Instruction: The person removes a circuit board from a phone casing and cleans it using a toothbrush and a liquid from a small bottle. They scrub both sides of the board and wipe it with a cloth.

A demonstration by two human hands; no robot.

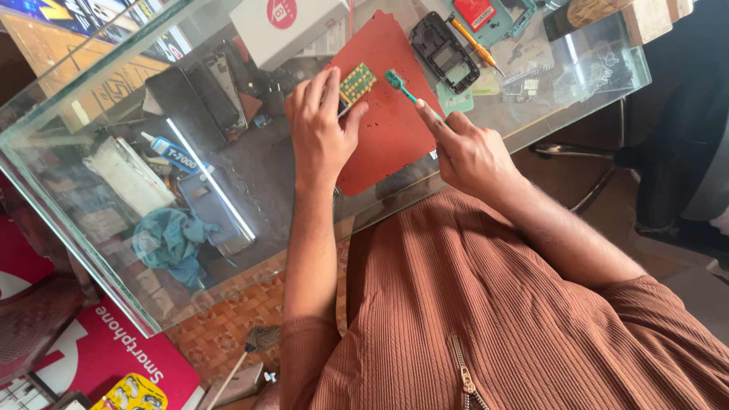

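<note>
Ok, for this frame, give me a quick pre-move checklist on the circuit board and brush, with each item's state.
1. Small green circuit board pinned by the left hand: ok.
2. Board resting over the red rubber mat: ok.
3. Teal-headed small brush in the right hand grip: ok.
4. Brush head touching the board: not ok, it sits just beside it.
5. Board surface clean: cannot tell.
6. Black phone housing apart from both hands: ok.

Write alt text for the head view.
A person's left hand holds a small green circuit board on a red mat atop a glass counter, while the right hand holds a teal brush beside it. A black phone frame lies nearby.
</note>
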